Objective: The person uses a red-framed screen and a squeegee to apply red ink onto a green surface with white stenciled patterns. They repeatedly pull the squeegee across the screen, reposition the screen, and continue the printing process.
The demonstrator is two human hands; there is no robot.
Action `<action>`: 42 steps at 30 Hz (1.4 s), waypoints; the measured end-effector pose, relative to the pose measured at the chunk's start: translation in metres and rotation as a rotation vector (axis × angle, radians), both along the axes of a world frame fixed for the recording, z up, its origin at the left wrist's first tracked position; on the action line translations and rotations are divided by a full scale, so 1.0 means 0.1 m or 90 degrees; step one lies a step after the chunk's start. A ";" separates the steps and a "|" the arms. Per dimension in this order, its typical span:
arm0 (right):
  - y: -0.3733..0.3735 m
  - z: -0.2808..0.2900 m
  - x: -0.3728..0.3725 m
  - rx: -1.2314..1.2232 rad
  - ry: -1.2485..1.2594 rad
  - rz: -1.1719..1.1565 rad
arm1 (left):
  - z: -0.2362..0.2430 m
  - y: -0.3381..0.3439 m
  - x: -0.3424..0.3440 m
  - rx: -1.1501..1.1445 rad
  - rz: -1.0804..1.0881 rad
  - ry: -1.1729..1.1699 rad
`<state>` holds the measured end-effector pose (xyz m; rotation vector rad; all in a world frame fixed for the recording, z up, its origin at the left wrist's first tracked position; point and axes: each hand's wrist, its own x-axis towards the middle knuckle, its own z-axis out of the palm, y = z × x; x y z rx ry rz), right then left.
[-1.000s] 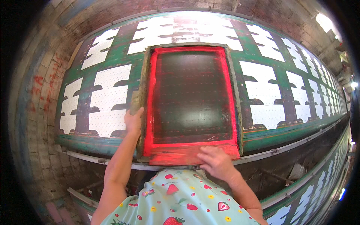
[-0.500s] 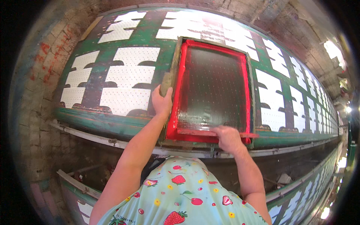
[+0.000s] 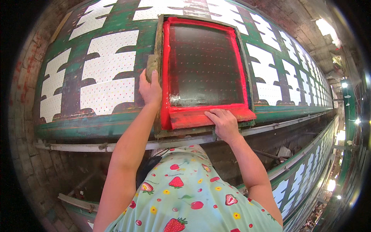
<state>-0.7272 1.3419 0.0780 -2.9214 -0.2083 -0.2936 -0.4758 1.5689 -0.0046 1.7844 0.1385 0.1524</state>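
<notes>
A screen-printing frame (image 3: 159,40) lies on the green table, its dark mesh (image 3: 205,65) dotted with small marks and bordered by wet red ink. My left hand (image 3: 150,89) is closed around a worn wooden block (image 3: 152,63) on the frame's left side. At the near end of the mesh lies a wide squeegee (image 3: 189,118), coated red and tilted so that its broad face shows. My right hand (image 3: 225,124) grips it right of its middle, fingers on top and thumb hidden. Red ink pools along the near edge and the left side.
White cut fabric pieces (image 3: 110,69) with coloured dots lie in rows along the long green table (image 3: 77,129). A metal rail (image 3: 116,147) runs along its near edge. Another table with white pieces (image 3: 297,181) stands at the lower right. A brick wall (image 3: 29,81) rises at left.
The squeegee has tipped over, so its broad red face now shows at the near end of the mesh. My right hand has turned with it. The left hand keeps its hold; the view has shifted.
</notes>
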 end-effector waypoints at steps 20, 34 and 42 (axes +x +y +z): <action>-1.66 -0.44 3.61 -0.094 -0.054 0.007 | 0.13 -0.01 -0.04 0.024 0.041 0.052; -2.19 -0.32 4.87 -0.072 -0.006 -0.031 | 0.10 -0.04 -0.08 0.050 0.075 0.049; -2.18 -0.19 4.92 -0.092 0.085 -0.021 | 0.08 -0.02 -0.05 0.088 0.072 0.054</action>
